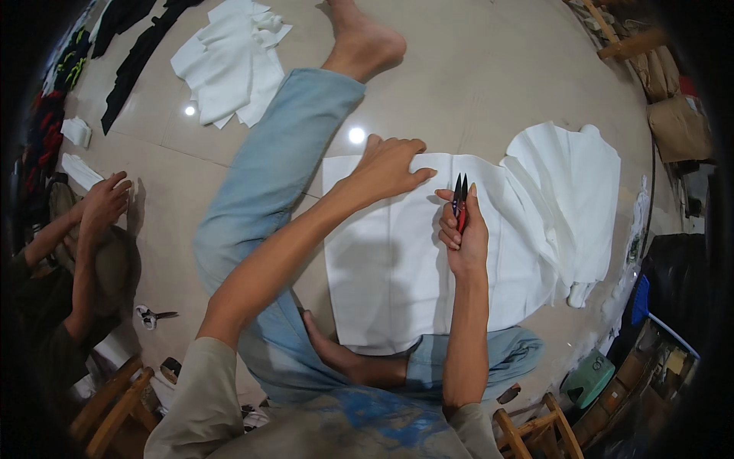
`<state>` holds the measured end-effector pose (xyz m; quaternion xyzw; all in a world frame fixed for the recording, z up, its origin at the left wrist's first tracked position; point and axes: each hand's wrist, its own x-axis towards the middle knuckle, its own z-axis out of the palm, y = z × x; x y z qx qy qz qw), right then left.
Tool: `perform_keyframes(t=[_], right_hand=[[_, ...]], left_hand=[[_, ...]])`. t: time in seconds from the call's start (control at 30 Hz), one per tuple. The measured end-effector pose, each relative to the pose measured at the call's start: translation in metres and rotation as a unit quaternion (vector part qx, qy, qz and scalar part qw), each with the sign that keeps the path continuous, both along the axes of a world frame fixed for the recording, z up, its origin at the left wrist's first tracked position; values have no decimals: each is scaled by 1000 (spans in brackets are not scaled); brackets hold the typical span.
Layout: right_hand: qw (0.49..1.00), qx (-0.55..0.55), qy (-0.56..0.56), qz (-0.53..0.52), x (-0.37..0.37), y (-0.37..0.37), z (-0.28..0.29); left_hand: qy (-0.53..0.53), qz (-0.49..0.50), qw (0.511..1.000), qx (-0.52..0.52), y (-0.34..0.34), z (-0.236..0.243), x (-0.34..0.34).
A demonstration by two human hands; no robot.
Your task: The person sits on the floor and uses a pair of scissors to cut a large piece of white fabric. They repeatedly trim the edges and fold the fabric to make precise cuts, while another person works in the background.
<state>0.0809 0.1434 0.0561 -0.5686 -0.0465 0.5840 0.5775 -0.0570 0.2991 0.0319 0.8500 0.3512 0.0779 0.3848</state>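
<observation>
A glossy beige tiled floor (pixel 474 84) is seen across the whole frame, with two bright lamp reflections on it near the upper middle. A stack of white cloth pieces (pixel 229 65) is laid in the upper left of the frame, and strips of black cloth (pixel 134 53) are spread beside it toward the left rim. Wooden stools are seen at the lower left (pixel 115 405) and lower right (pixel 535 428), and a green container (pixel 587 377) is placed at the lower right. Another person's hands (pixel 103 203) are seen at the left edge, with a small pair of scissors (pixel 149 315) lying on the floor below them.

A flat white cloth (pixel 390 260) is spread in the middle of the frame, between the outstretched leg in blue jeans (pixel 264 183) and a heap of folded white cloth (pixel 573 191) at the right.

The left hand (pixel 390 164) is pressed on the cloth's upper edge, its fingers spread and lying flat. The right hand (pixel 462 233) is held over the cloth's middle, its fingers curled shut around a small thread snipper (pixel 460 200) with a red handle, whose dark blades are pointed toward the top of the frame.
</observation>
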Motion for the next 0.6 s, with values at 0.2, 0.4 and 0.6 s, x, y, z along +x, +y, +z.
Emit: perform_keyframes(t=[0.2, 0.4, 0.6], right_hand=[[990, -88, -78, 79, 42, 11, -1], [986, -87, -70, 122, 49, 31, -15], [984, -89, -65, 141, 55, 31, -13]], left_hand=[[32, -24, 998, -38, 2, -3, 67], [-6, 13, 999, -34, 1, -28, 60], [-26, 40, 995, -88, 0, -25, 59]])
